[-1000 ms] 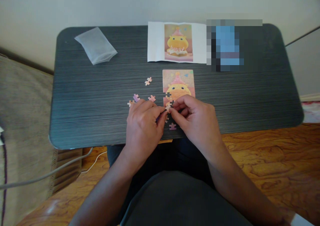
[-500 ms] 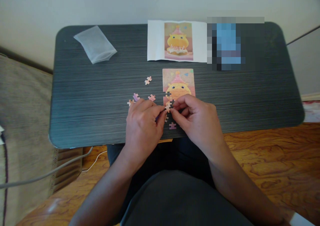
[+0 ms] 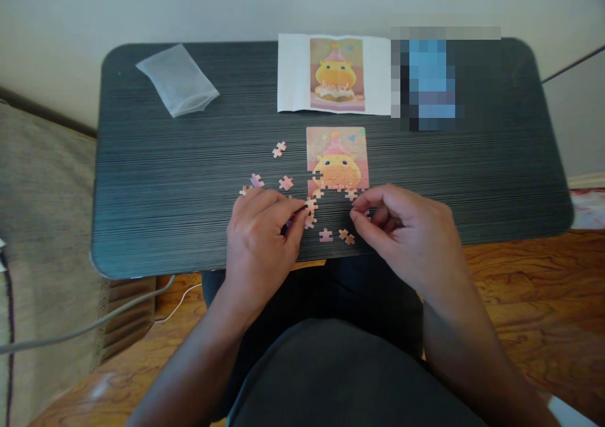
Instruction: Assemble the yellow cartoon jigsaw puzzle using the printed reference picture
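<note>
Left hand (image 3: 262,238) grip is clamped thumb-to-index on one piece (image 3: 311,205), held low over the desk (image 3: 151,187) just off the lower-left corner of the puzzle (image 3: 336,159). Right hand (image 3: 406,231) grip is pinched together at the fingertips (image 3: 355,214). I see no piece between them, though one could be hidden. It hovers just below the puzzle's lower-right edge, with two loose pieces (image 3: 346,236) right beside it. The puzzle lies flat mid-desk. Its top and middle look assembled, while the bottom row looks open with tabs sticking out. My read on seating the held piece well: match its colour to the pink bottom band on the print (image 3: 333,74) behind the puzzle. Turn it in the pinch until tabs line up with the gaps, then lay it flat and slide it in rather than pressing from above. Keep the right fingertips on the puzzle's edge as a stop, so the assembled block doesn't skate on the smooth desk. More loose pieces sit left of the puzzle, near the left knuckles, so watch the sleeve side. The bag (image 3: 177,86) at far left is well clear.
</note>
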`<state>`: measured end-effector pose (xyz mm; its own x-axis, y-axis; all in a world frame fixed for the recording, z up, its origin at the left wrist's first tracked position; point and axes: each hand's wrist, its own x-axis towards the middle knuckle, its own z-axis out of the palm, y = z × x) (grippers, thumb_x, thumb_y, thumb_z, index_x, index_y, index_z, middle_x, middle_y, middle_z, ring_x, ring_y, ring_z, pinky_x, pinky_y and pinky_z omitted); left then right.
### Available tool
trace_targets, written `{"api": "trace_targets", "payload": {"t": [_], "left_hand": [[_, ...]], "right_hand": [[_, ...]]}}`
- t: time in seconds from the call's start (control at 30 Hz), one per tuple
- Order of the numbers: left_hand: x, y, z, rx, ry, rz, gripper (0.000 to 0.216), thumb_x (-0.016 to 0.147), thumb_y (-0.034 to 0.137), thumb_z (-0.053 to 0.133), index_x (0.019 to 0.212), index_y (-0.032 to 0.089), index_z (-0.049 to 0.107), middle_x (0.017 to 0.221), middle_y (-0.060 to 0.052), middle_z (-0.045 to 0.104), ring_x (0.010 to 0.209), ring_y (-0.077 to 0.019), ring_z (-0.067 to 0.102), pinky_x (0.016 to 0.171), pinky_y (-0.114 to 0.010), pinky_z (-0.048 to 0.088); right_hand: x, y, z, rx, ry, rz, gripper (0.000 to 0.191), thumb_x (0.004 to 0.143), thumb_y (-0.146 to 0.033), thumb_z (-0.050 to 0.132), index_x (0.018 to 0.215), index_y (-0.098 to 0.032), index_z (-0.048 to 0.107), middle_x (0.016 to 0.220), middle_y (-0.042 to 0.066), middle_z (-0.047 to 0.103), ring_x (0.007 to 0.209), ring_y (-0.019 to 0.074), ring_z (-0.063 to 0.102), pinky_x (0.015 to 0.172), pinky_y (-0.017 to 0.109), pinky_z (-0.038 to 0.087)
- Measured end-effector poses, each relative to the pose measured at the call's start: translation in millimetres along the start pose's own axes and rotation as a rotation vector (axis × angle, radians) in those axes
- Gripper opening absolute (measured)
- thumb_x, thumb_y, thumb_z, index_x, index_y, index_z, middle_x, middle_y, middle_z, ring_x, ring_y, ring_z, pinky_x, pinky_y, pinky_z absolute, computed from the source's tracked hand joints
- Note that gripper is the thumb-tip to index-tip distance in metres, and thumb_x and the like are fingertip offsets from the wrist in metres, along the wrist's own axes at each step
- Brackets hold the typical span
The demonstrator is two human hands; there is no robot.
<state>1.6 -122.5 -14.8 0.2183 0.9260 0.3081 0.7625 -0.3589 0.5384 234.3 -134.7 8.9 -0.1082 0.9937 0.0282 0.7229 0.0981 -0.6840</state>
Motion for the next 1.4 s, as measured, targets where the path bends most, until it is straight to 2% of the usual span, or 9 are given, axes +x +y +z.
{"api": "trace_targets", "payload": {"t": [0.17, 0.33, 0.53, 0.73, 0.83, 0.9, 1.0, 1.2, 1.4], "left_hand": [[-11, -3, -6, -0.012, 0.016, -0.012, 0.007, 0.102, 0.021, 0.076, 0.1, 0.021, 0.083, 0.094, -0.005, 0.081, 0.091, -0.0235, 0.072, 0.091, -0.044, 0.056], [-17, -2, -6, -0.008, -0.004, 0.0, 0.005, 0.101, 0.022, 0.077, 0.098, 0.021, 0.081, 0.091, -0.004, 0.079, 0.088, -0.0227, 0.071, 0.087, -0.043, 0.055], [-13, 3, -1, -0.02, -0.002, 0.026, 0.008, 0.102, 0.02, 0.075, 0.097, 0.022, 0.081, 0.087, -0.003, 0.078, 0.086, -0.0218, 0.069, 0.093, -0.044, 0.055], [-5, 6, 5, -0.025, -0.046, 0.035, 0.011, 0.103, 0.019, 0.072, 0.097, 0.019, 0.081, 0.086, -0.005, 0.075, 0.086, -0.0225, 0.067, 0.086, -0.042, 0.052], [-4, 6, 7, -0.036, -0.07, 0.033, 0.013, 0.103, 0.018, 0.07, 0.097, 0.019, 0.081, 0.086, -0.005, 0.074, 0.087, -0.0227, 0.066, 0.085, -0.042, 0.051], [-4, 6, 7, -0.034, -0.077, 0.032, 0.013, 0.103, 0.018, 0.07, 0.096, 0.02, 0.081, 0.085, -0.005, 0.074, 0.087, -0.0225, 0.066, 0.085, -0.041, 0.051], [-5, 6, 6, -0.023, -0.087, 0.028, 0.012, 0.103, 0.019, 0.07, 0.096, 0.02, 0.08, 0.085, -0.004, 0.073, 0.087, -0.0225, 0.066, 0.086, -0.042, 0.051], [-7, 6, 4, -0.004, -0.111, 0.012, 0.012, 0.103, 0.02, 0.07, 0.098, 0.019, 0.082, 0.089, -0.006, 0.077, 0.09, -0.0251, 0.069, 0.088, -0.045, 0.052], [-9, 5, 2, -0.012, -0.103, 0.01, 0.011, 0.101, 0.019, 0.072, 0.099, 0.018, 0.082, 0.09, -0.007, 0.079, 0.092, -0.0268, 0.073, 0.1, -0.05, 0.055]], "right_hand": [[-13, 14, -10, -0.072, -0.126, -0.116, 0.011, 0.097, -0.02, 0.077, 0.107, -0.024, 0.076, 0.087, 0.001, 0.074, 0.065, 0.0145, 0.063, 0.063, 0.031, 0.047], [-25, 18, -5, -0.108, -0.194, -0.154, 0.013, 0.099, -0.023, 0.078, 0.113, -0.023, 0.077, 0.101, 0.004, 0.076, 0.077, 0.0171, 0.068, 0.068, 0.032, 0.05], [-28, 18, 2, -0.145, -0.174, -0.14, 0.015, 0.1, -0.024, 0.078, 0.114, -0.021, 0.077, 0.103, 0.006, 0.077, 0.082, 0.0191, 0.07, 0.071, 0.033, 0.05], [-27, 12, 0, -0.161, -0.13, -0.144, 0.008, 0.101, -0.023, 0.074, 0.109, -0.022, 0.077, 0.101, 0.005, 0.076, 0.082, 0.0191, 0.069, 0.068, 0.033, 0.049], [-28, 4, 5, -0.147, -0.107, -0.176, 0.009, 0.102, -0.025, 0.074, 0.11, -0.021, 0.077, 0.102, 0.006, 0.076, 0.089, 0.0213, 0.072, 0.074, 0.035, 0.053], [-27, -3, 11, -0.169, -0.131, -0.19, 0.012, 0.103, -0.028, 0.075, 0.112, -0.021, 0.077, 0.101, 0.006, 0.077, 0.094, 0.0235, 0.074, 0.078, 0.036, 0.054], [-25, -10, 20, -0.244, -0.175, -0.167, 0.015, 0.103, -0.032, 0.077, 0.113, -0.021, 0.077, 0.104, 0.007, 0.077, 0.097, 0.0255, 0.074, 0.076, 0.037, 0.053], [-22, -15, 26, -0.288, -0.177, -0.148, 0.011, 0.107, -0.029, 0.071, 0.107, -0.019, 0.076, 0.103, 0.008, 0.078, 0.094, 0.0241, 0.075, 0.074, 0.036, 0.051], [-20, -11, 18, -0.268, -0.228, -0.188, 0.013, 0.105, -0.031, 0.075, 0.107, -0.019, 0.075, 0.1, 0.006, 0.077, 0.084, 0.0212, 0.072, 0.072, 0.035, 0.05]]}}
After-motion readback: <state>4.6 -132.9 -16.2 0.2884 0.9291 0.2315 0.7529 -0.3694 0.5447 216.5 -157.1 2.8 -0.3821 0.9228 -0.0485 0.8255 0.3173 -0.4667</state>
